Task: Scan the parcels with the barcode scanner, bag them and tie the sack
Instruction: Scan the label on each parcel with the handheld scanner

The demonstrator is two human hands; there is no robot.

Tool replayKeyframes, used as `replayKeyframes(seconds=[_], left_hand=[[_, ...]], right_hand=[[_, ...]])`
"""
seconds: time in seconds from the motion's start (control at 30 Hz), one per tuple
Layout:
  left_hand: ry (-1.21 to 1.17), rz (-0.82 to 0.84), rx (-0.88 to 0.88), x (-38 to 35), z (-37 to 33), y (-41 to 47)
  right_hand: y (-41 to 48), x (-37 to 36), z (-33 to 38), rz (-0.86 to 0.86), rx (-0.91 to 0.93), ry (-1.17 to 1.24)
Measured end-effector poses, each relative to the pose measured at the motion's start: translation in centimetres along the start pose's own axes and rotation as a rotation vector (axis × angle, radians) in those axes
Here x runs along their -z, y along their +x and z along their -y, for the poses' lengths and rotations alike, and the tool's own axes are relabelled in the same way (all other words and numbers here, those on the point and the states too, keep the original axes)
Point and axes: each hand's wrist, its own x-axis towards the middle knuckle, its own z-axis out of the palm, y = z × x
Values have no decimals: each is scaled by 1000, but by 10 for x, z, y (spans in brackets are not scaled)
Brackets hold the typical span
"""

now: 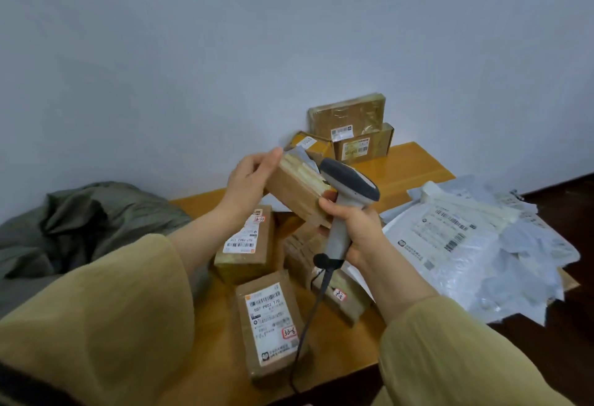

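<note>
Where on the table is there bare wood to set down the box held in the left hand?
Bare wood shows in the far strip of the table, between the stacked cartons at the wall and the white mailer bags, and near the front edge, right of the labelled box. The middle is crowded with brown parcels.

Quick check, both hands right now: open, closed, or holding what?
Left hand: holding a cardboard box.
Right hand: gripping the barcode scanner.

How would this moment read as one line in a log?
step: scan parcel | left hand: holds box | right hand: grips scanner beside box | sack: crumpled, left
</note>
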Motion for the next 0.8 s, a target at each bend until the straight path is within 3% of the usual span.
replayKeyframes(seconds=[0.1,0.23,0.5,0.63,0.8], left_hand=[[0,-77,146,3,-4,2],[-222,123,354,8,-16,4],[90,476,540,19,-9,7],[24,433,551,11,-5,7],[186,248,418,6,10,8]], right_hand=[[-4,4,0,-43,50,-68],[-7,10,1,-69,88,-132],[-12,25,6,-70,127,-233],[-19,31,10,-44,150,-242],[-32,29,14,-111,171,-285]])
